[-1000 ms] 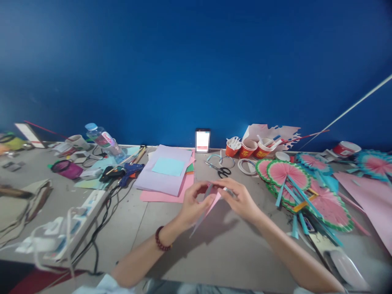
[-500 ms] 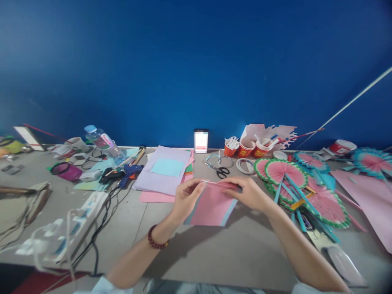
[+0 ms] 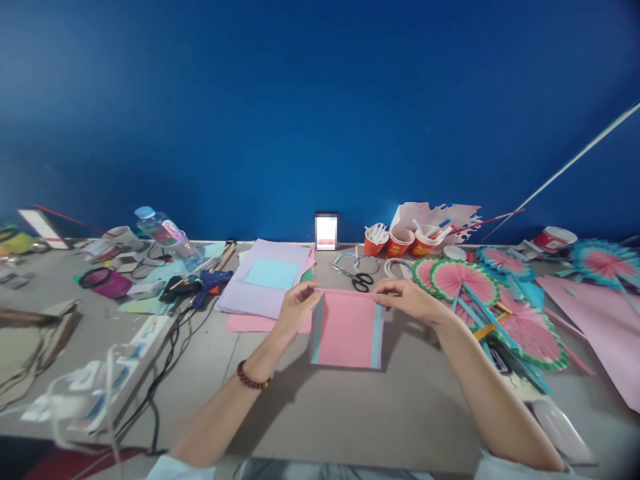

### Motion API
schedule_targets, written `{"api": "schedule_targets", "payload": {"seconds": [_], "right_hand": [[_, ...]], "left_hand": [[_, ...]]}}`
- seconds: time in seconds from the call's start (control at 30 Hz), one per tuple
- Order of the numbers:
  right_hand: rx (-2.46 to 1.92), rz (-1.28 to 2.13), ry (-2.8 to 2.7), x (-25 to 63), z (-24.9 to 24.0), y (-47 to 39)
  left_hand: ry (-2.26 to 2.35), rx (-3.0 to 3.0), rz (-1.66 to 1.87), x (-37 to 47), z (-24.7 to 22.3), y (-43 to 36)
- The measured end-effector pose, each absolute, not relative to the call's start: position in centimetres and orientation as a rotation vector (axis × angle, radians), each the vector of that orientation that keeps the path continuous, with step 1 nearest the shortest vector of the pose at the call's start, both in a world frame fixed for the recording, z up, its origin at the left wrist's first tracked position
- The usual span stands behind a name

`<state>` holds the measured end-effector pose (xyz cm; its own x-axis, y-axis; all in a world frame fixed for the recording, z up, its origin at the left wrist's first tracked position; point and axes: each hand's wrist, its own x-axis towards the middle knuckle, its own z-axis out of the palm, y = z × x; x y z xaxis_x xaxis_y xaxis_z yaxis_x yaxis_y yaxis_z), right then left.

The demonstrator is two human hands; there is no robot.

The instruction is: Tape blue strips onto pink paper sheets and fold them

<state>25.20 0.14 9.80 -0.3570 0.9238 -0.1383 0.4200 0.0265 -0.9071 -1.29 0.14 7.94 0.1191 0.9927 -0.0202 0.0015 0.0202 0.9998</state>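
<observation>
A pink sheet of paper [image 3: 347, 330] with pale blue strips along its two sides hangs between my hands, its top edge folded over in a narrow band. My left hand [image 3: 299, 308] pinches the top left corner between thumb and fingers. At the top right corner, my right hand [image 3: 406, 300] grips the same fold. The sheet's lower edge is tilted toward me above the grey table [image 3: 350, 420]. Just beyond the paper lie black-handled scissors [image 3: 361, 281]. A bead bracelet [image 3: 250, 377] circles my left wrist.
Left of centre sit stacked lilac paper [image 3: 240, 293], a blue glue gun [image 3: 210, 287], a tilted bottle [image 3: 170, 233] and a power strip [image 3: 133, 367] with cables. Red paper cups [image 3: 399, 243] stand at the back; watermelon-patterned paper fans [image 3: 463, 280] lie right. A phone [image 3: 327, 231] leans against the wall.
My hands have spread apart to the two top corners. The pink sheet has turned from slanted to nearly square-on to me, and its folded top edge is now stretched straight.
</observation>
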Motion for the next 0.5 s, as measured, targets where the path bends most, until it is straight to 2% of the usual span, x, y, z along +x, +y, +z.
{"api": "schedule_targets", "payload": {"seconds": [0.17, 0.3, 0.5], "right_hand": [[-1.476, 1.384, -1.806, 25.8, 6.6, 2.0], [-1.454, 1.460, -1.732, 25.7, 4.4, 2.9], [-1.540, 0.983, -1.947, 24.9, 2.4, 3.1]], "left_hand": [[1.157, 1.564, 0.804, -1.9, 6.1, 2.2], [1.171, 1.798, 0.704, -1.8, 4.3, 3.5], [1.207, 2.250, 0.646, -1.6, 2.4, 4.8]]}}
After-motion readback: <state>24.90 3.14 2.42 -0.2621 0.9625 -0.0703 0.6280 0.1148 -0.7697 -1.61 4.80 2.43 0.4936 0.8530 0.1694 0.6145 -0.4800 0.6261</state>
